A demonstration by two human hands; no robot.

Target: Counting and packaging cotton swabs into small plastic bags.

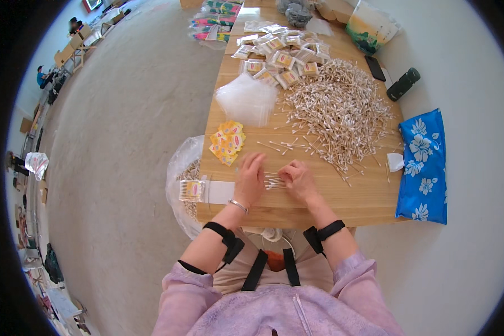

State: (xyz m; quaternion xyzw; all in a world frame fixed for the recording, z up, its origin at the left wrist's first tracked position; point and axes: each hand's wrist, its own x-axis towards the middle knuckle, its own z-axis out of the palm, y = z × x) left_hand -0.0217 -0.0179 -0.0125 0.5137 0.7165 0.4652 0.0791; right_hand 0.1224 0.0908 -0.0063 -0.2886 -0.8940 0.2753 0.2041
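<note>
A small row of cotton swabs (274, 181) lies near the table's front edge, between my hands. My right hand (299, 180) is closed on the right ends of these swabs. Just left of them my left hand (249, 178) is held low over the table, its fingers loosely stretched and nothing visible in them. Beside its wrist lies a flat clear plastic bag (221, 192). Farther left, a filled packet of swabs (191, 191) sits at the table's left edge. Yellow and orange printed cards (228, 142) lie in a loose stack beyond my left hand.
A large heap of loose swabs (341, 109) covers the table's right middle. Clear bags (247, 99) and filled packets (283, 59) lie farther back. A blue floral pouch (423, 165), dark bottle (403, 84) and phone (374, 68) line the right side. A plastic sack (176, 168) hangs at the left edge.
</note>
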